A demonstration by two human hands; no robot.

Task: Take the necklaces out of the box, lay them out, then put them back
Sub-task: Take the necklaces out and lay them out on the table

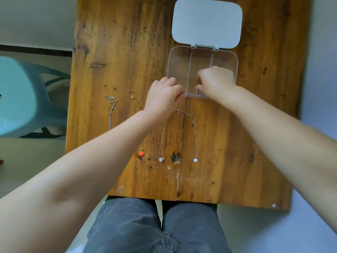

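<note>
Lying under right hand [217, 80] grip — necklace [199, 92], box [179, 65] near-compartment.

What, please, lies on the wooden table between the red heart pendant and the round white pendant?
In the head view, the small white flower pendant on its thin chain lies between the red heart pendant and the round white pendant.

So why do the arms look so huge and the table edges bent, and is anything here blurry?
Head view: the wide-angle lens stretches the near forearms and splays the table edges; light is soft and even, with no hard shadows; the right hand at the clear box is slightly smeared, the left hand sharper; the thin necklace chains are hard to trace.
</note>
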